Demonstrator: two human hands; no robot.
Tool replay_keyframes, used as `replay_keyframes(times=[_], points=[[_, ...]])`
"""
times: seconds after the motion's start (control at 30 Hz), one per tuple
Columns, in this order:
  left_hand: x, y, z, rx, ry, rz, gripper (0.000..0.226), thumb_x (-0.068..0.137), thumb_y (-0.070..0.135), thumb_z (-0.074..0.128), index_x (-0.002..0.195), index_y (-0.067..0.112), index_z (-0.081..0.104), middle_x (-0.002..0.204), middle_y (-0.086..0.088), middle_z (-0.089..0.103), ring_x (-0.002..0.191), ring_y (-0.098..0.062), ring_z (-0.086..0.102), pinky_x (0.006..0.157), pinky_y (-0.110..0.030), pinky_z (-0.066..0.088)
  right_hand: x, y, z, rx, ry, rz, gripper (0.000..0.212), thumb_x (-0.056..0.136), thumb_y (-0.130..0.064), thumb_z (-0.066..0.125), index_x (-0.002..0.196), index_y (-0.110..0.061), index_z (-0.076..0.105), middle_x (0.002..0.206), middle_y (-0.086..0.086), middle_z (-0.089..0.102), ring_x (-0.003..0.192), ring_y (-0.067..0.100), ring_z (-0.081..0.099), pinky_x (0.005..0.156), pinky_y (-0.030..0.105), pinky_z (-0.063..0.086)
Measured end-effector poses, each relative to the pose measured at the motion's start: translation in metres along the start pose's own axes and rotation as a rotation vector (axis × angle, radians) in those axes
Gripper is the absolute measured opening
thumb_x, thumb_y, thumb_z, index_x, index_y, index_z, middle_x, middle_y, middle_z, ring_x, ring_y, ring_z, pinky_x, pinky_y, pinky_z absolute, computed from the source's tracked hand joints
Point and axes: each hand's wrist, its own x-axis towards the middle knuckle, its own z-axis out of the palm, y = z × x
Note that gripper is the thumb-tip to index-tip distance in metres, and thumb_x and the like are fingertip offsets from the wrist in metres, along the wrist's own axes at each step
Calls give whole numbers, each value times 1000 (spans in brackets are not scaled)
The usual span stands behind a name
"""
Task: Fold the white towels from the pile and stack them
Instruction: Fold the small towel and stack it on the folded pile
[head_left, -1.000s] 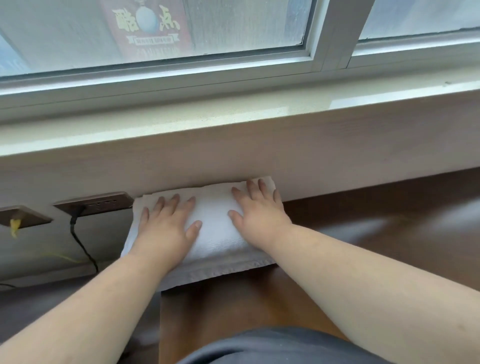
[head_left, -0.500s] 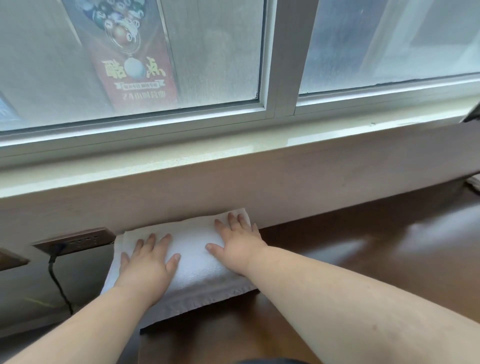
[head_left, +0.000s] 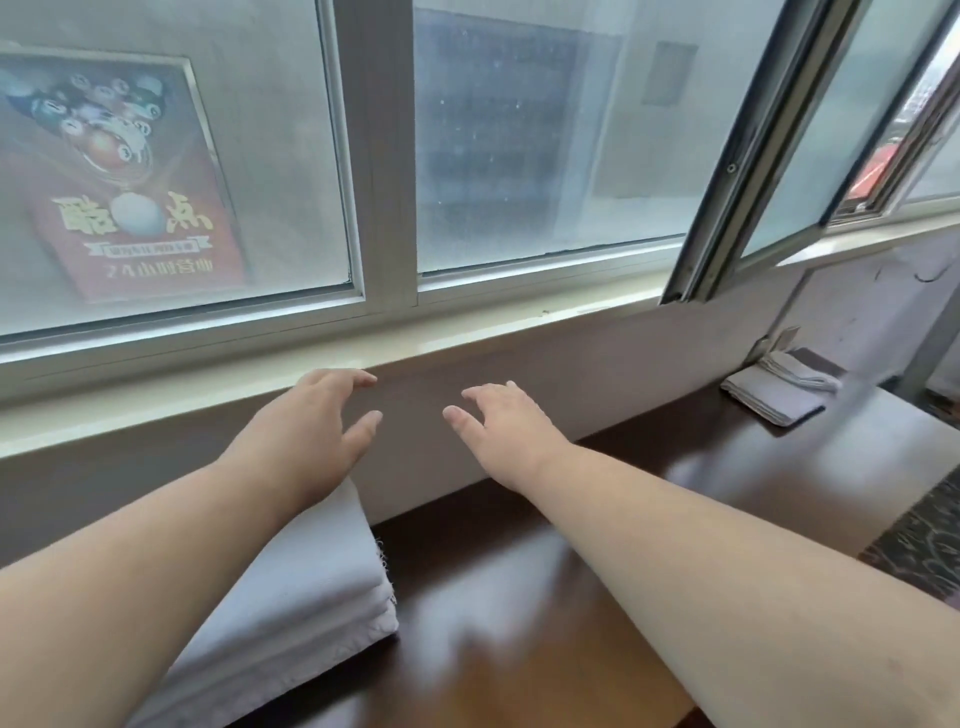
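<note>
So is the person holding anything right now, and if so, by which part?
Nothing is held. The left hand and right hand are both in the air with fingers spread, above the folded towels.

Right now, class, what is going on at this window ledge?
A person is folding white towels at a dark wooden table under a window. A folded towel stack lies against the wall, partly under the left forearm. Both the left hand and the right hand hang in the air above the table, fingers loosely spread, holding nothing. Further right along the wall lie more folded towels. An open window sash leans in above them.
</note>
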Motion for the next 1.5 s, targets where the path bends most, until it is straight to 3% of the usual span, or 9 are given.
replay_keyframes(times=[0.13, 0.33, 0.43, 0.67, 0.9, 1.2, 1.5], points=[[16, 65, 9, -8, -20, 91, 49, 90, 56, 48, 137, 40, 41, 142, 12, 44, 117, -12, 52, 97, -30, 41, -25, 54, -52, 30, 70, 96, 66, 96, -68, 33, 144, -25, 47, 150, -5, 46, 150, 22, 18, 119, 46, 23], [27, 175, 34, 3, -54, 249, 55, 88, 62, 48, 137, 40, 41, 142, 13, 45, 126, -10, 46, 104, -29, 37, -80, 144, -124, 0, 165, 173, 64, 94, -67, 39, 138, -23, 54, 138, -2, 57, 131, 17, 47, 109, 37, 38], [29, 237, 50, -20, -58, 291, 56, 87, 63, 50, 137, 39, 42, 141, 11, 45, 122, -10, 49, 101, -28, 38, -112, 191, -164, -19, 203, 214, 63, 93, -67, 41, 139, -26, 51, 138, -2, 56, 128, 18, 49, 105, 33, 39], [24, 399, 104, -44, -75, 356, 60, 87, 65, 50, 139, 38, 40, 146, 6, 42, 132, -16, 42, 108, -36, 37, -209, 321, -264, -61, 242, 294, 63, 91, -60, 54, 144, -27, 45, 145, -2, 51, 131, 17, 48, 97, 24, 36], [15, 537, 191, -130, -124, 361, 63, 87, 61, 54, 142, 33, 39, 146, 3, 43, 133, -19, 42, 108, -37, 36, -282, 446, -330, -111, 272, 429, 66, 91, -57, 56, 148, -28, 40, 151, 5, 43, 139, 24, 38, 110, 33, 31], [62, 611, 290, -96, -245, 331, 66, 87, 57, 54, 145, 31, 36, 147, 4, 41, 131, -18, 43, 108, -38, 38, -270, 555, -326, -77, 255, 471, 68, 94, -52, 56, 151, -22, 36, 154, 3, 39, 142, 21, 33, 115, 33, 26], [199, 658, 400, -46, -347, 303, 70, 87, 58, 53, 147, 29, 32, 149, 1, 39, 135, -21, 39, 109, -42, 37, -174, 675, -335, -103, 163, 543, 68, 94, -52, 56, 151, -20, 37, 154, 4, 39, 141, 22, 35, 117, 38, 28]])
